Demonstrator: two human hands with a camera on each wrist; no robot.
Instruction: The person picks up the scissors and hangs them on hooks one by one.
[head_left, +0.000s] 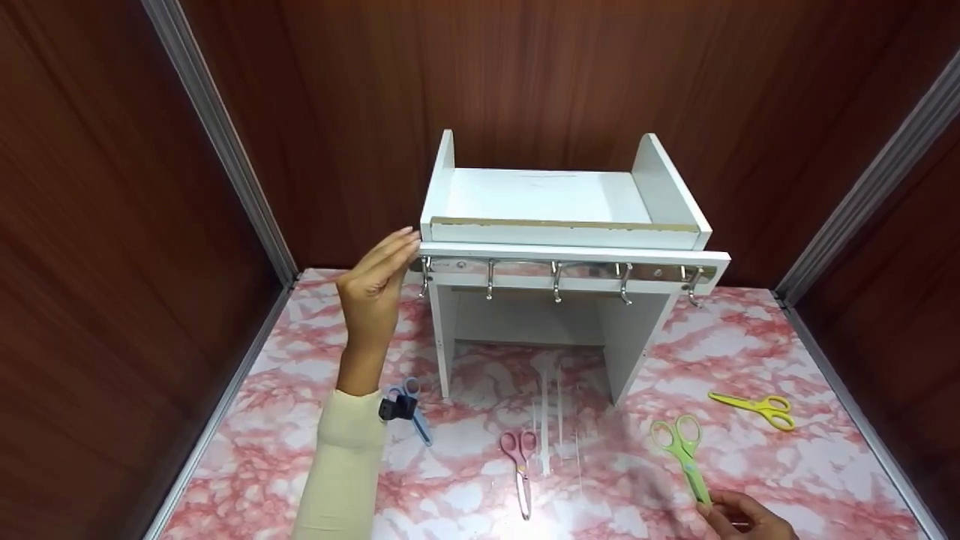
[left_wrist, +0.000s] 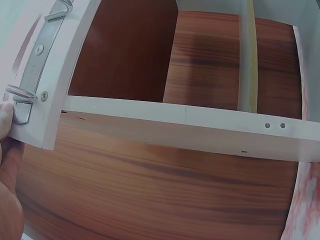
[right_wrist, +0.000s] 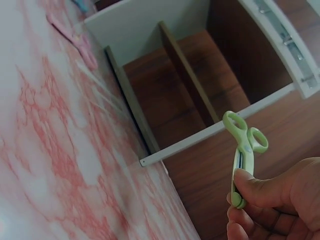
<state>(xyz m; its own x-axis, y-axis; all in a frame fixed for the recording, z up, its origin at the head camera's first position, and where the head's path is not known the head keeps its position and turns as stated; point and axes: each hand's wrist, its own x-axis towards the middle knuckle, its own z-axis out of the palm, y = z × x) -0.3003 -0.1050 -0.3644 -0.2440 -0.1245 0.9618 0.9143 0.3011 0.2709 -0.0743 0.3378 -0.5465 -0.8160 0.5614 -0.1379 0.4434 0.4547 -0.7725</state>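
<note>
My left hand (head_left: 377,283) grips the left end of a white board with a row of metal hooks (head_left: 592,286), fixed across the front of a white shelf unit (head_left: 540,196). In the left wrist view, the thumb and fingers pinch that board's end beside a hook (left_wrist: 21,93). At the lower right, my right hand (head_left: 752,519) holds green scissors (head_left: 686,454) by the blade end, their handle loops pointing toward the shelf. The right wrist view shows the thumb and fingers pinching the scissors' blade cover (right_wrist: 243,164).
Pink scissors (head_left: 520,466) lie in front of the shelf, yellow scissors (head_left: 756,406) to the right. Blue scissors (head_left: 420,424) rest near the left sleeve, partly hidden by the wrist camera (head_left: 397,408). Clear strips (head_left: 545,420) lie on the marbled tabletop (head_left: 255,442). Brown panels surround it.
</note>
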